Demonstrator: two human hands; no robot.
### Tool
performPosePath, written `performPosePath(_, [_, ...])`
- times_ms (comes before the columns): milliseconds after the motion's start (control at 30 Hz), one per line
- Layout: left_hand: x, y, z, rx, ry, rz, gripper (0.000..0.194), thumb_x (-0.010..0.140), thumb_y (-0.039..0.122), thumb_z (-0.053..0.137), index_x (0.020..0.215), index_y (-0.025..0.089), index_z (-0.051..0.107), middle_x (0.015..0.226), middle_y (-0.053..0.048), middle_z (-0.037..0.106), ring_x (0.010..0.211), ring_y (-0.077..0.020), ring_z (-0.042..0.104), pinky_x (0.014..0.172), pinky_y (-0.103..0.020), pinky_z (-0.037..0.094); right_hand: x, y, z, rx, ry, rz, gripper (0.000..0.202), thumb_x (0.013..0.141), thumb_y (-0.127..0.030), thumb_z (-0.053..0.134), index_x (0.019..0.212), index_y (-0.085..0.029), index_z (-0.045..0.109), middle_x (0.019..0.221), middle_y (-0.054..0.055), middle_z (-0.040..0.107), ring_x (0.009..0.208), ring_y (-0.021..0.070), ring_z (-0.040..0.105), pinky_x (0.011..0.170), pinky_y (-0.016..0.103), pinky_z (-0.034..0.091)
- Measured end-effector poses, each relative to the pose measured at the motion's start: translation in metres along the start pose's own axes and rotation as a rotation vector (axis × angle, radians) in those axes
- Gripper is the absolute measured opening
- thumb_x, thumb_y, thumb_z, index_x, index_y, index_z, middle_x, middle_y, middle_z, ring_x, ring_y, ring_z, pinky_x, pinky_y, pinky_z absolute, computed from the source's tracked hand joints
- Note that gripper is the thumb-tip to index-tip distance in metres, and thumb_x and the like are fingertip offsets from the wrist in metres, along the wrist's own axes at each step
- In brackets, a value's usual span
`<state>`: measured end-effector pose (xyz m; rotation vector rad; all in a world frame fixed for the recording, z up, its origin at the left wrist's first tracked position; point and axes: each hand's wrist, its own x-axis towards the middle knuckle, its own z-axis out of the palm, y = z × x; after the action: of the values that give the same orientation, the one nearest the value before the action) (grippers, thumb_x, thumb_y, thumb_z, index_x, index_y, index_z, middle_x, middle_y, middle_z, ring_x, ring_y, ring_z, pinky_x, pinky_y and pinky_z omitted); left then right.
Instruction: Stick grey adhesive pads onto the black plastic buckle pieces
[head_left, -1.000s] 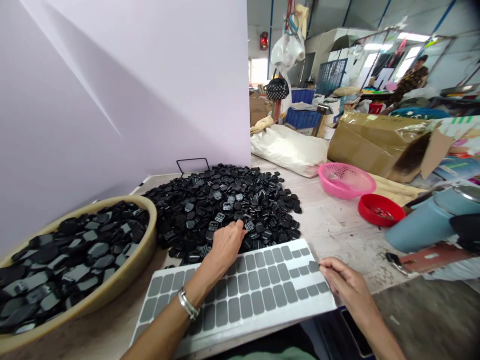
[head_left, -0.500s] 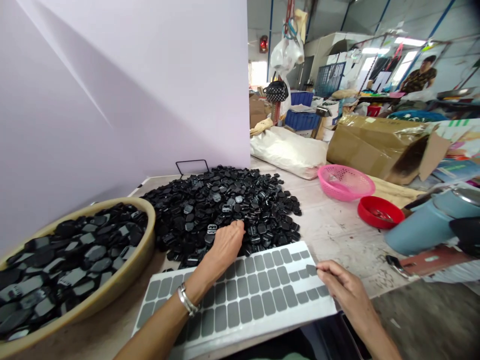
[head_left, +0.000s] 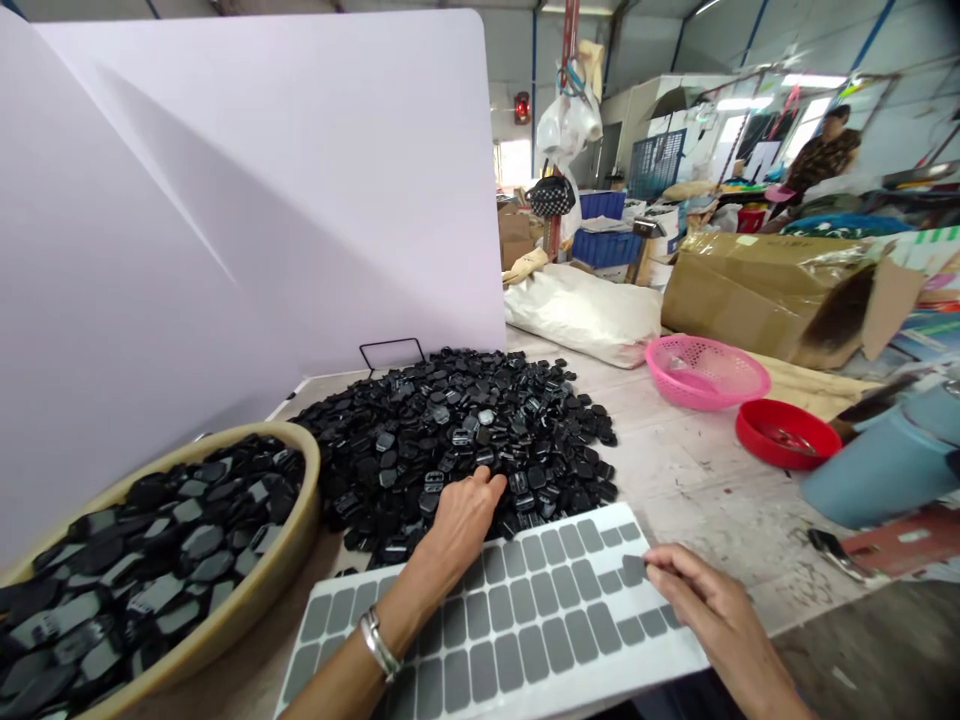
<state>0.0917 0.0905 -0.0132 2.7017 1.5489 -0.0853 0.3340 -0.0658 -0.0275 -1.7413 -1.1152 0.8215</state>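
My left hand [head_left: 466, 510] reaches across into a heap of black plastic pieces [head_left: 420, 410]. Its fingers are bent down and closed among them; the fingertips are hidden, so what they grip cannot be made out. Under that forearm lies a white backing sheet [head_left: 660, 655] with rows of grey rounded stickers [head_left: 544, 593], some smaller and partly gone at the right end. My right hand [head_left: 701, 600] pinches a small dark grey sticker [head_left: 634, 569] between thumb and forefinger, at the sheet's right edge.
Left stands a wide beige basin [head_left: 313, 480] full of similar black pieces. A pink basket [head_left: 705, 375], a red bowl [head_left: 787, 437], a blue-grey tumbler [head_left: 877, 465] and a cardboard box [head_left: 750, 290] are at right. A pale panel [head_left: 300, 180] rises behind. A person [head_left: 829, 155] is far off.
My view has shifted, so the table things sit lower in the picture. The left hand stays at the heap, with its finger posture slightly changed. The right hand keeps its pinch on the sticker.
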Motion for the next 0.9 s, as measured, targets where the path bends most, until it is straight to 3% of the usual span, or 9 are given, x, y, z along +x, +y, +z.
performPosePath(367, [-0.001, -0.002, 0.001, 0.041, 0.068, 0.039, 0.027, 0.085, 0.001, 0.035, 0.094, 0.018, 0.054, 0.092, -0.007, 0.057, 0.074, -0.0185, 0.061, 0.062, -0.027, 0.042, -0.006, 0.009, 0.003, 0.098, -0.008, -0.012, 0.031, 0.079, -0.046, 0.053, 0.088, -0.021, 0.068, 0.063, -0.001, 0.057, 0.057, 0.0146, 0.046, 0.054, 0.023, 0.037])
performPosePath(633, [-0.008, -0.008, -0.016, -0.065, 0.241, -0.004, 0.025, 0.095, 0.016, 0.03, 0.087, 0.018, 0.053, 0.084, -0.003, 0.058, 0.069, -0.0145, 0.058, 0.061, -0.025, 0.04, -0.009, 0.01, 0.006, 0.234, -0.065, 0.047, 0.031, 0.075, -0.045, 0.06, 0.087, -0.019, 0.07, 0.053, -0.004, 0.046, 0.05, 0.0112, 0.038, 0.049, 0.023, 0.031])
performPosePath(767, [-0.024, 0.01, -0.024, -0.235, 0.379, 0.048, 0.025, 0.098, 0.023, 0.029, 0.088, 0.02, 0.051, 0.081, 0.0, 0.057, 0.07, -0.0109, 0.057, 0.065, -0.021, 0.041, -0.013, 0.001, 0.019, 0.522, -0.199, 0.18, 0.036, 0.071, -0.044, 0.066, 0.097, -0.019, 0.069, 0.055, -0.005, 0.046, 0.043, 0.0067, 0.033, 0.044, 0.02, 0.026])
performPosePath(900, [-0.053, 0.042, -0.014, -0.261, 0.542, 0.321, 0.028, 0.095, 0.014, 0.026, 0.087, 0.021, 0.052, 0.072, 0.0, 0.054, 0.06, -0.0145, 0.051, 0.056, -0.025, 0.037, -0.017, -0.018, 0.037, 0.829, -0.423, 0.257, 0.047, 0.06, -0.031, 0.07, 0.106, -0.019, 0.067, 0.063, -0.003, 0.052, 0.041, 0.0041, 0.035, 0.042, 0.018, 0.026])
